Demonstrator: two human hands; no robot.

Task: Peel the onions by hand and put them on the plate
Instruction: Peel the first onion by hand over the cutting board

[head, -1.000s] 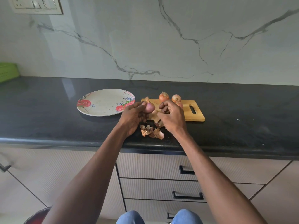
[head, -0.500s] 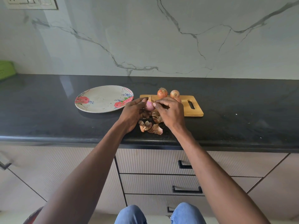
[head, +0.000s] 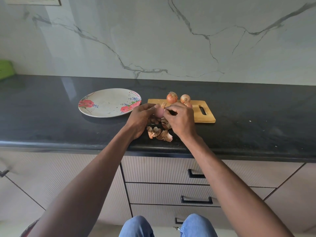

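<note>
head view: i'm seeing the left hand (head: pixel 140 119) cupping a pink, mostly peeled onion (head: pixel 159 112) above the counter, beside the floral plate (head: pixel 102 112), while the right hand (head: pixel 181 121) is pinching skin at its top. i'm judging the slick bulb could slip onto the peel scraps (head: pixel 159 133).

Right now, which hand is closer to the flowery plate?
Left. The left hand sits just beside the plate at its right rim, holding the onion; the right hand is beyond the onion, over the cutting board.
</note>
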